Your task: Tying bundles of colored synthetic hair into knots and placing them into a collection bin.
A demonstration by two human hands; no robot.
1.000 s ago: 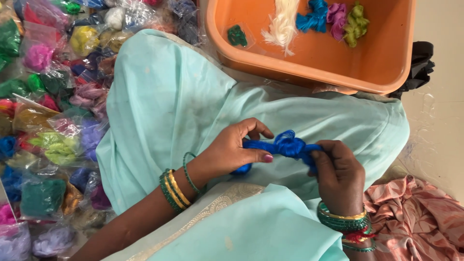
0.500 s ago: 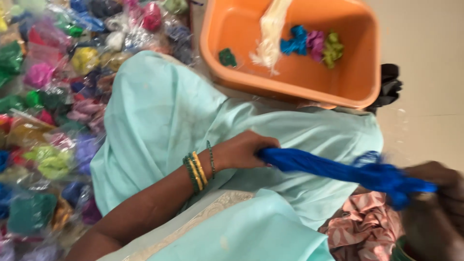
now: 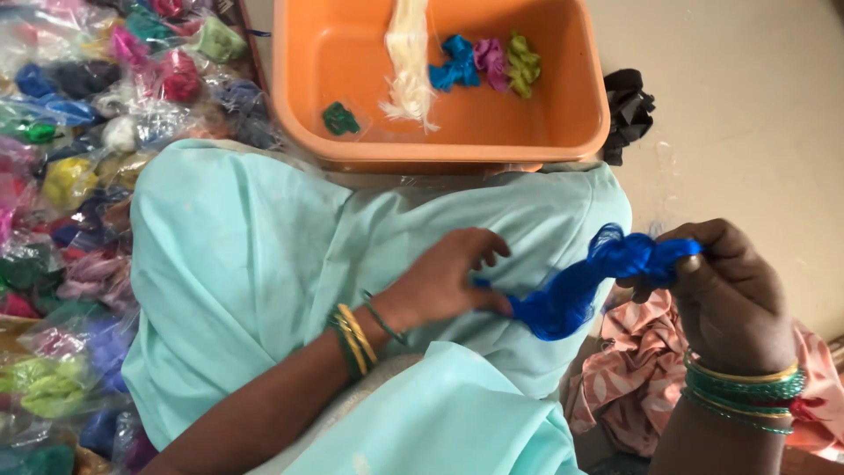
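A bundle of bright blue thread [image 3: 580, 281] stretches between both hands over my lap, which is draped in pale turquoise cloth [image 3: 264, 264]. My left hand [image 3: 444, 277] presses one end of the thread against the cloth, fingers spread over it. My right hand [image 3: 730, 295] pinches the other end, lifted to the right, with the thread bunched at its fingertips. Green and gold bangles ring both wrists.
An orange plastic tub [image 3: 299, 97] stands ahead, holding white, blue, pink, lime and dark green thread bundles. Many clear bags of coloured thread [image 3: 79, 176] cover the floor at left. A pink patterned cloth [image 3: 624, 387] lies at lower right, a black cloth [image 3: 629, 110] beside the tub.
The blue thread went from a knot held close between both hands to a long strand pulled rightward; now my right hand has come back in and the strand hangs slacker.
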